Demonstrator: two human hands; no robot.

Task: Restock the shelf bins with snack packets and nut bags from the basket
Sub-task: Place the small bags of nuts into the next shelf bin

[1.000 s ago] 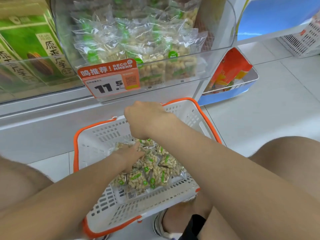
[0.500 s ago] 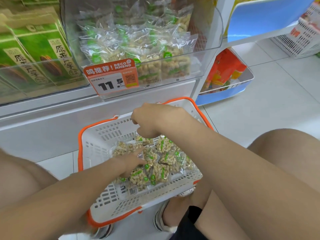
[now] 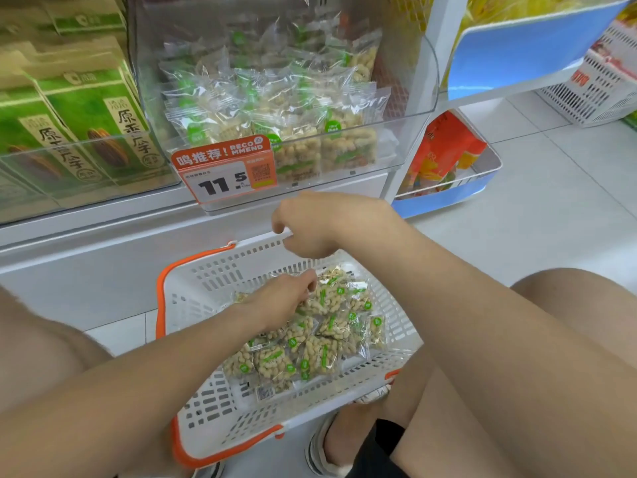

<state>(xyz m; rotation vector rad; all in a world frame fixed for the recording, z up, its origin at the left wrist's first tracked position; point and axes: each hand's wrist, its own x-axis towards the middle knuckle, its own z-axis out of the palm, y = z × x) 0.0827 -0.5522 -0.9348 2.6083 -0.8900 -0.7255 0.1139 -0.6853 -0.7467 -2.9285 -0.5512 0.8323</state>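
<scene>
Above the basket [image 3: 162, 294], the right hand [image 3: 310, 225] has risen toward the bin [image 3: 406, 139].

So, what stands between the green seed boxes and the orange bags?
The clear bin of nut packets, with the price tag on its front; the head view shows it.

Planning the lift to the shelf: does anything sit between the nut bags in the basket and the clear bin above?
Yes. The right hand hangs over the basket's far rim, right between the nut bags and the clear bin. The bin's front wall with its price tag also faces them.
</scene>
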